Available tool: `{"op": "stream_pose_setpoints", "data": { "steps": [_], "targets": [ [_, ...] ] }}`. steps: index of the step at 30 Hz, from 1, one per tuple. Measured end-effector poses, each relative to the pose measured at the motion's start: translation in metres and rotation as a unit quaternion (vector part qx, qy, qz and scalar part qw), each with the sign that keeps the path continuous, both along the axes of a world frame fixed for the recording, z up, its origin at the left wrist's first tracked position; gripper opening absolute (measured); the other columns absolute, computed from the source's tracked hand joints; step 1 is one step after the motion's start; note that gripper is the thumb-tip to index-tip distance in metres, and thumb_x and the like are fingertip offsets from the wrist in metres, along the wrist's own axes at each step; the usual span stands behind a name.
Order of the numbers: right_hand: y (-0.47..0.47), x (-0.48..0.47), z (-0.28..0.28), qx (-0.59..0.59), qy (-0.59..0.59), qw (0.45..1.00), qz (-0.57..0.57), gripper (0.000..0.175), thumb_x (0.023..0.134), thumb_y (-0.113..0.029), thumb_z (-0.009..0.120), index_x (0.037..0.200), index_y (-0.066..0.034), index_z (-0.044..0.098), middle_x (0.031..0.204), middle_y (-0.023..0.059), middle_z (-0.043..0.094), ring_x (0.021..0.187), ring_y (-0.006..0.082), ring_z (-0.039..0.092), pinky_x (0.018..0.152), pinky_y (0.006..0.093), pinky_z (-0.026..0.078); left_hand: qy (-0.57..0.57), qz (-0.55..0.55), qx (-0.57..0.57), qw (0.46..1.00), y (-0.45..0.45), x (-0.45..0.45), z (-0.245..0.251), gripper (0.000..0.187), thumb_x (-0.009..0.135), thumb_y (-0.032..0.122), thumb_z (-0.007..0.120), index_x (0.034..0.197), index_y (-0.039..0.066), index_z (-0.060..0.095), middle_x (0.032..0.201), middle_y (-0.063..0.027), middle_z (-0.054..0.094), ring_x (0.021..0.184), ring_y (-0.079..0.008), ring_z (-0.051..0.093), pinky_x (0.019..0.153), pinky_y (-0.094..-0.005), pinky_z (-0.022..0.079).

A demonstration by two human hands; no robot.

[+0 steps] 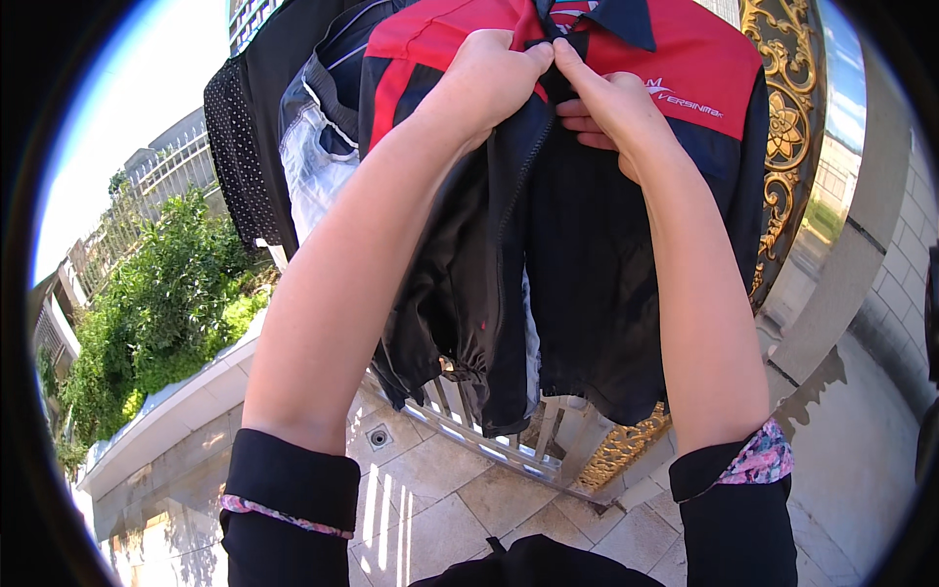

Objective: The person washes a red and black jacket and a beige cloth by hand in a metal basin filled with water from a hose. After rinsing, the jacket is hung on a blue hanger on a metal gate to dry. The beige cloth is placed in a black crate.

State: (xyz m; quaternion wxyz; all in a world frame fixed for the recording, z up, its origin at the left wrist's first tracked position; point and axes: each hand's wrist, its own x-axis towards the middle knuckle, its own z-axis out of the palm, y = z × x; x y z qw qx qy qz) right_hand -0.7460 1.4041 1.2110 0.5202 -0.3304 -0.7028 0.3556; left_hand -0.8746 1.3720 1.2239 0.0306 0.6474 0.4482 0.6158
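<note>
A red and black zip jacket [594, 293] hangs before me with its front undone and its chest bearing printed writing. My left hand [488, 84] pinches the front edge just below the dark collar [623, 22]. Close beside it, my right hand [612, 110] grips the opposite front edge, thumb on top and fingers curled behind the cloth. The two thumbs nearly meet. A dark zip [517, 191] runs down the left front panel from under my left hand. What the fingertips hold inside the folds is hidden.
To the left hang a grey and white garment [315, 154] and a black dotted one [238, 154]. A gold ornamental gate panel [781, 132] stands behind at right. Below are a metal railing [469, 433], floor tiles [447, 477] and a drain [378, 438]. Shrubs [161, 293] grow left.
</note>
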Motion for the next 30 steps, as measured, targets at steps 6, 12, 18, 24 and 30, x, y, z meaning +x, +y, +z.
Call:
{"op": "stream_pose_setpoints", "data": {
  "steps": [6, 12, 18, 24, 30],
  "targets": [
    [0.026, 0.002, 0.005, -0.029, 0.128, 0.957, 0.257, 0.065, 0.075, -0.048, 0.067, 0.110, 0.0032, 0.050, 0.092, 0.0108, 0.055, 0.086, 0.0194, 0.055, 0.079, 0.0299, 0.046, -0.054, -0.132, 0.008, 0.990, 0.002, 0.003, 0.004, 0.031, 0.084, 0.023, 0.057, 0.090, -0.007, 0.056, 0.074, -0.0098, 0.058, 0.069, -0.0151, 0.055, 0.063, -0.0289, 0.045],
    [0.025, -0.013, -0.009, -0.029, 0.232, 0.936, 0.265, 0.048, 0.078, -0.043, 0.066, 0.104, -0.0046, 0.056, 0.091, 0.0060, 0.052, 0.087, 0.0155, 0.051, 0.086, 0.0316, 0.040, -0.086, -0.158, 0.012, 0.984, 0.008, 0.005, 0.000, 0.018, 0.088, 0.015, 0.053, 0.086, -0.001, 0.063, 0.076, -0.0032, 0.060, 0.066, -0.0115, 0.052, 0.060, -0.0268, 0.043],
    [0.036, -0.013, -0.015, -0.025, 0.224, 0.946, 0.233, 0.044, 0.080, -0.041, 0.064, 0.105, -0.0053, 0.055, 0.092, 0.0045, 0.053, 0.089, 0.0145, 0.051, 0.086, 0.0307, 0.039, -0.050, -0.107, 0.027, 0.993, 0.016, 0.005, -0.006, 0.022, 0.086, 0.018, 0.054, 0.085, -0.003, 0.060, 0.073, -0.0049, 0.059, 0.065, -0.0117, 0.053, 0.060, -0.0262, 0.043],
    [0.013, 0.003, -0.034, -0.008, 0.148, 0.981, 0.128, 0.036, 0.083, -0.035, 0.062, 0.103, -0.0060, 0.055, 0.090, 0.0030, 0.057, 0.082, 0.0110, 0.053, 0.074, 0.0252, 0.045, -0.037, -0.046, 0.026, 0.998, -0.006, -0.015, -0.032, 0.045, 0.080, 0.032, 0.062, 0.099, -0.008, 0.053, 0.082, -0.0100, 0.059, 0.076, -0.0168, 0.056, 0.068, -0.0303, 0.046],
    [-0.008, 0.045, -0.063, -0.003, 0.111, 0.990, 0.082, 0.027, 0.087, -0.029, 0.058, 0.103, -0.0077, 0.054, 0.088, 0.0014, 0.057, 0.080, 0.0085, 0.052, 0.069, 0.0230, 0.043, -0.079, -0.062, -0.081, 0.992, -0.043, -0.052, -0.080, 0.042, 0.082, 0.032, 0.063, 0.107, -0.001, 0.051, 0.089, -0.0063, 0.058, 0.077, -0.0109, 0.056, 0.063, -0.0236, 0.047]
  ]
}}
